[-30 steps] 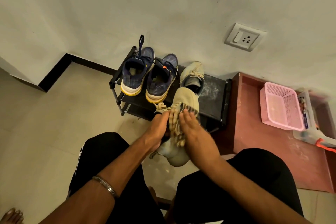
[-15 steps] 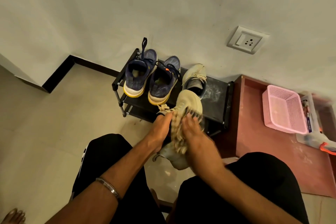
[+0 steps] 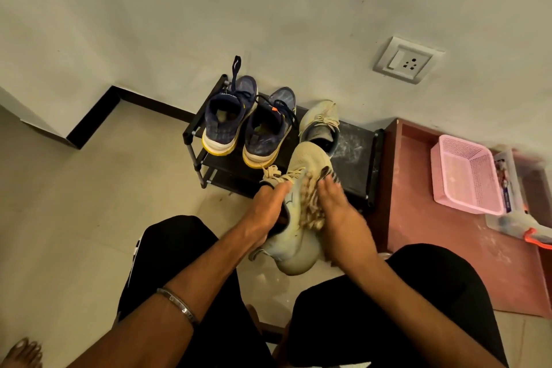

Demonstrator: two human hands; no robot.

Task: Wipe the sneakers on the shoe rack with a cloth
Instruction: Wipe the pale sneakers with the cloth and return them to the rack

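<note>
Between the knees, above the tiled floor (image 3: 89,203), a beige knit sneaker (image 3: 301,224) is held off the black shoe rack (image 3: 355,152), toe pointing toward the rack. It is gripped by the left hand (image 3: 268,212), whose fingers are tucked into the shoe's opening while the thumb lies along the collar near the laces. A beige striped cloth (image 3: 313,203) is pressed against the shoe's side by the right hand (image 3: 337,212), with the fingers laid nearly flat over the fabric; whether the thumb is curled under the cloth cannot be told.

The step in hand appears to be the rubbing of this sneaker's upper. It would be done well if the shoe were kept braced from inside, so that the knit does not cave under pressure, and if the cloth were drawn along the weave in long strokes from heel to toe. The sole edge and heel, which look paler and possibly dusty, should be reached by turning the shoe within the left hand. The loose laces are best kept clear of the cloth.

On the rack, the matching beige sneaker (image 3: 321,125) and a pair of navy sneakers with yellow soles (image 3: 248,128) are standing, judged still to be wiped. White dust marks are visible on the rack's top.
</note>
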